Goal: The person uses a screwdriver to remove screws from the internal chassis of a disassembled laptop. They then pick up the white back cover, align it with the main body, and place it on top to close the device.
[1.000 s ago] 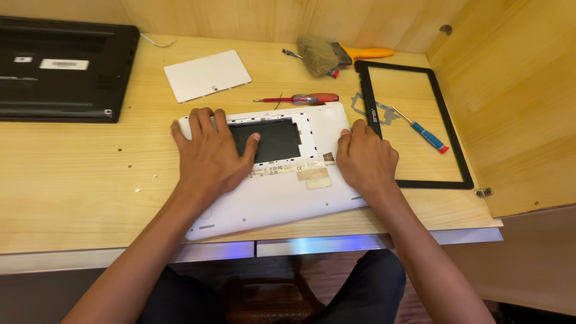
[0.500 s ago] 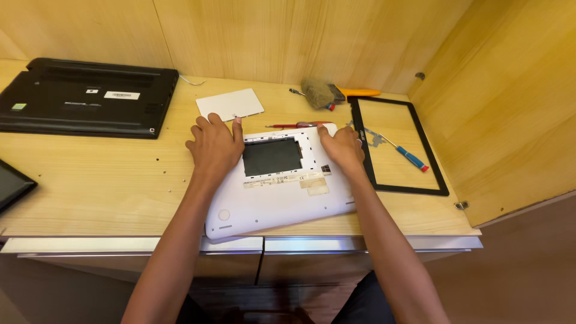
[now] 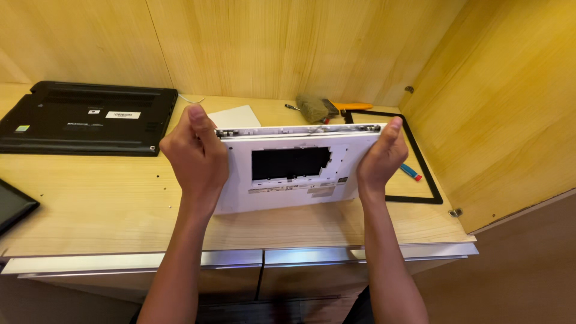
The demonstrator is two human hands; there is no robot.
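Note:
A white laptop (image 3: 294, 171) is tilted up off the wooden desk (image 3: 108, 204), its underside facing me with a dark rectangular opening in the middle. My left hand (image 3: 198, 153) grips its left edge and my right hand (image 3: 381, 156) grips its right edge. The hinge side is uppermost.
A black laptop (image 3: 84, 120) lies upside down at the back left. A white panel (image 3: 237, 115), a brush (image 3: 312, 107) and an orange-handled tool (image 3: 354, 106) lie behind the white laptop. A black screen bezel (image 3: 423, 165) sits on the right, near the wooden side wall. A dark device corner (image 3: 12, 207) shows at far left.
Both hands moved from lying flat on the white laptop to gripping its sides, and the laptop has been lifted and tilted up off the desk.

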